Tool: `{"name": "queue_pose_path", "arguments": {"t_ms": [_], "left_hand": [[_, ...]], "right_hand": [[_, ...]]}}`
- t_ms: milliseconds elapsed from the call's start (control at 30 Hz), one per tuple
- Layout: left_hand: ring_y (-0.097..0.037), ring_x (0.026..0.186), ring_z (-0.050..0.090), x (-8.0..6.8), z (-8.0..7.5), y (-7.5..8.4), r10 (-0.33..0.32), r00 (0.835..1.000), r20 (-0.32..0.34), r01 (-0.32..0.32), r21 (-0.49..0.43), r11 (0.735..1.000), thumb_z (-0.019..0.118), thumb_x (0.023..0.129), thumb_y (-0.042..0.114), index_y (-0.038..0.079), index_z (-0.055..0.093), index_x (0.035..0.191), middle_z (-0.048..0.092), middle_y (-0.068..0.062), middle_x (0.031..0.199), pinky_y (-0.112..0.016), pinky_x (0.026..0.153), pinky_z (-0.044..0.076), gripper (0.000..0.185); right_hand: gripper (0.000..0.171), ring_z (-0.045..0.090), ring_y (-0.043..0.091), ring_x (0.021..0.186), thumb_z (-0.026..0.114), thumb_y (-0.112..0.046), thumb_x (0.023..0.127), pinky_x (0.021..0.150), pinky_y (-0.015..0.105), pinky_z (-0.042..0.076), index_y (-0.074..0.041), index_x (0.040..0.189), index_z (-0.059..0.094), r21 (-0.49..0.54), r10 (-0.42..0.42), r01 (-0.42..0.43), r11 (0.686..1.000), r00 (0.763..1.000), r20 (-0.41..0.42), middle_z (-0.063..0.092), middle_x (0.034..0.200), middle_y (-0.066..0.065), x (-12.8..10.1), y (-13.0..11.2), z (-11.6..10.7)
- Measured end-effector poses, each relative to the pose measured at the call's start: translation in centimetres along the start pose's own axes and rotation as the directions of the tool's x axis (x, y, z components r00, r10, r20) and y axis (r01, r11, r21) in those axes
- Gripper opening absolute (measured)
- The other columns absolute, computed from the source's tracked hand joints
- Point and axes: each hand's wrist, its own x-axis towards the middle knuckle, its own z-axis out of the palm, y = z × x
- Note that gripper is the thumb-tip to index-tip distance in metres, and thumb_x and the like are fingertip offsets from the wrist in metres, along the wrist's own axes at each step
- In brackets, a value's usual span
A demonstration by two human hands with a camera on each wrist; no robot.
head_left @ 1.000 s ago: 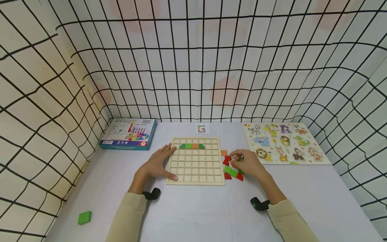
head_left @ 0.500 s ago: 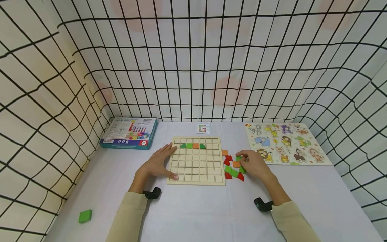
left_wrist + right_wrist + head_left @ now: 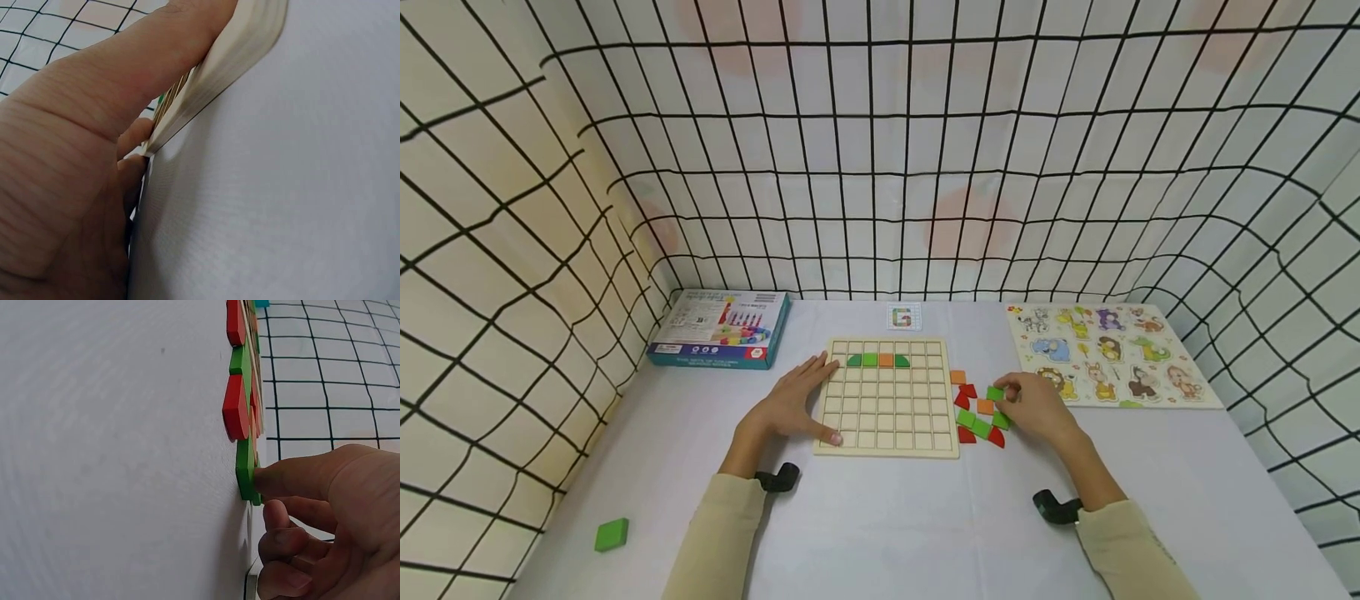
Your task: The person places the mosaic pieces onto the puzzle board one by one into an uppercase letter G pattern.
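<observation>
My left hand (image 3: 786,406) lies spread at the left side of a wooden grid board (image 3: 891,421), its thumb on the front left corner and fingers along the left edge. In the board's second row from the back sit a green curved piece (image 3: 854,361), a green square (image 3: 870,360), an orange square (image 3: 887,360) and another green curved piece (image 3: 902,361). To the right of the board, my right hand (image 3: 1033,406) pinches a green square block (image 3: 995,393) at its right side, low over the loose pieces. The right wrist view shows its thumb beside a green block (image 3: 244,469).
Loose red pieces (image 3: 997,437), green blocks (image 3: 973,424) and orange squares (image 3: 985,407) lie right of the board. A pattern card (image 3: 904,317) stands behind it. A box (image 3: 718,329) is back left, an animal puzzle (image 3: 1105,354) right, a lone green block (image 3: 612,534) front left.
My right hand has moved slightly right and back from over the loose pieces, and is now at the green square block. My left hand stays on the board.
</observation>
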Motion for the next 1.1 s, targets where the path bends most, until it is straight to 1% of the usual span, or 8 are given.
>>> {"name": "queue_pose_path", "arguments": {"t_ms": [167,267,467,567,733,900,1000,1100], "left_hand": [[-0.027,0.163,0.003,0.0,0.0,0.0,0.007,1.0,0.004,-0.007,0.0,1.0,0.09,0.057,0.071,0.025,0.02,0.167,0.005,0.002,0.175,-0.06,0.129,0.008,0.138],[-0.027,0.163,0.002,0.0,0.0,0.2,0.01,1.0,0.006,-0.01,-0.006,1.0,0.089,0.057,0.072,0.025,0.02,0.166,0.005,0.002,0.175,-0.06,0.129,0.008,0.138],[-0.027,0.163,0.003,0.0,0.0,0.2,0.009,1.0,0.002,-0.009,-0.001,1.0,0.089,0.057,0.072,0.026,0.02,0.166,0.005,0.002,0.175,-0.06,0.129,0.008,0.138],[-0.027,0.163,0.003,-0.1,0.0,0.0,0.01,1.0,-0.001,-0.01,0.005,1.0,0.089,0.057,0.072,0.026,0.02,0.166,0.006,0.002,0.176,-0.06,0.129,0.009,0.137],[-0.026,0.163,0.002,-0.1,0.1,0.0,0.008,1.0,0.005,-0.008,0.004,1.0,0.089,0.057,0.073,0.026,0.019,0.167,0.005,0.002,0.176,-0.059,0.13,0.008,0.138],[-0.027,0.163,0.003,-0.2,0.0,0.1,0.005,1.0,0.004,-0.005,-0.002,1.0,0.089,0.057,0.072,0.025,0.02,0.166,0.006,0.002,0.176,-0.06,0.129,0.008,0.138],[-0.026,0.163,0.002,-0.2,-0.1,0.2,0.003,1.0,0.006,-0.003,-0.004,1.0,0.09,0.057,0.071,0.025,0.02,0.166,0.005,0.002,0.175,-0.059,0.129,0.008,0.138],[-0.026,0.163,0.002,-0.1,-0.1,0.2,0.004,1.0,0.006,-0.004,-0.001,1.0,0.09,0.057,0.071,0.026,0.019,0.167,0.005,0.002,0.175,-0.059,0.129,0.008,0.138]], "right_hand": [[0.026,0.048,0.018,0.07,0.073,-0.012,0.093,0.061,0.029,0.038,-0.002,0.118,0.073,-0.011,-0.004,0.004,1.0,1.0,-0.023,0.058,0.085,0.005,0.0,0.2,0.1],[0.027,0.05,0.02,0.074,0.074,-0.014,0.093,0.062,0.029,0.041,-0.004,0.118,0.073,-0.021,-0.006,0.005,1.0,0.999,-0.04,0.061,0.09,0.006,0.1,0.1,0.1],[0.03,0.057,0.025,0.09,0.075,-0.02,0.093,0.076,0.032,0.048,-0.008,0.12,0.073,-0.033,-0.032,0.03,0.999,0.998,-0.058,0.068,0.115,0.013,0.4,-0.8,0.4],[0.03,0.056,0.025,0.09,0.073,-0.023,0.094,0.074,0.031,0.048,-0.011,0.122,0.072,-0.019,-0.032,0.031,0.999,0.998,-0.046,0.069,0.121,0.012,0.8,-1.4,0.8],[0.028,0.056,0.022,0.08,0.072,-0.02,0.095,0.063,0.028,0.048,-0.011,0.121,0.072,0.021,-0.032,0.032,0.999,0.999,-0.016,0.069,0.118,0.01,1.4,-2.6,1.5],[0.028,0.056,0.019,0.077,0.074,-0.019,0.094,0.059,0.025,0.047,-0.01,0.12,0.074,0.022,-0.079,0.079,0.997,0.997,-0.013,0.07,0.113,0.009,2.0,-3.9,2.5],[0.029,0.055,0.02,0.08,0.075,-0.017,0.093,0.063,0.027,0.047,-0.007,0.12,0.074,0.029,-0.122,0.123,0.992,0.992,-0.013,0.07,0.111,0.01,2.4,-4.8,3.0],[0.031,0.06,0.022,0.089,0.075,-0.017,0.092,0.073,0.03,0.05,-0.007,0.122,0.074,0.051,-0.143,0.143,0.988,0.99,-0.006,0.07,0.112,0.009,2.6,-5.7,3.4]]}}
